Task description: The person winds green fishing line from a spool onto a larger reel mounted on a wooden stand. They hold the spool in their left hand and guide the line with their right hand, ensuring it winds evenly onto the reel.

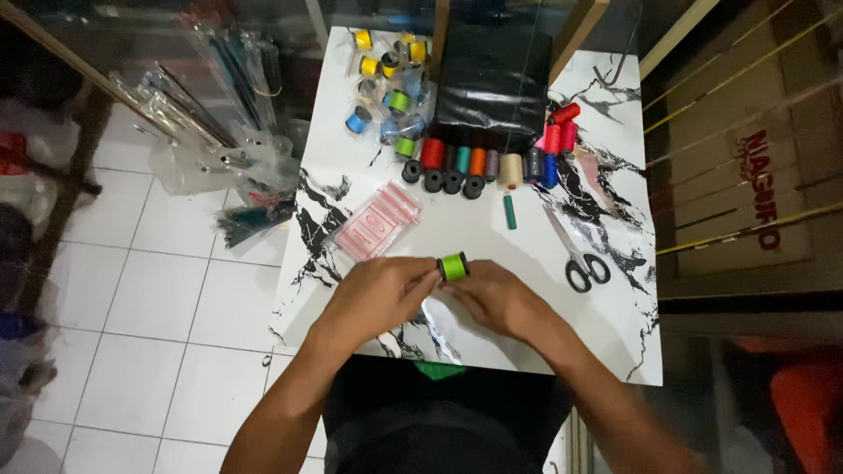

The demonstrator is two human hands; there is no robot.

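1. I see the bright green spool [453,266] pinched between my two hands, standing on its edge just above the marbled table [492,233], with its black end cap facing the camera.
2. My left hand [382,294] closes on the spool from its left side: the fingertips [428,275] are curled in and touch the spool's flank. How tight the pinch is I cannot tell.
3. My right hand [500,298] meets it from the right and slightly below, fingers folded under the spool; the thumb side seems to rest against it, though blur hides the exact contact.
4. Judging how far the work has come: a clear plastic wrapper [436,320] lies flat just below my fingers, and the spool looks bare, so I judge it is not yet bagged. I cannot tell whether it is about to go in.
5. Beyond my fingertips, a pink-printed clear packet [378,221] lies near, up and to the left.
6. Further off, a row of spools [479,167] in red, orange, cream, blue and black stands before a black bag [496,83]; these look unwrapped.
7. Well past that, at the far left corner, lie small spools in clear wraps [391,79], seemingly finished ones.
8. To the right of my right hand, apart from it, lie scissors [580,263]; a small green tube [509,211] sits between the row and my fingers.
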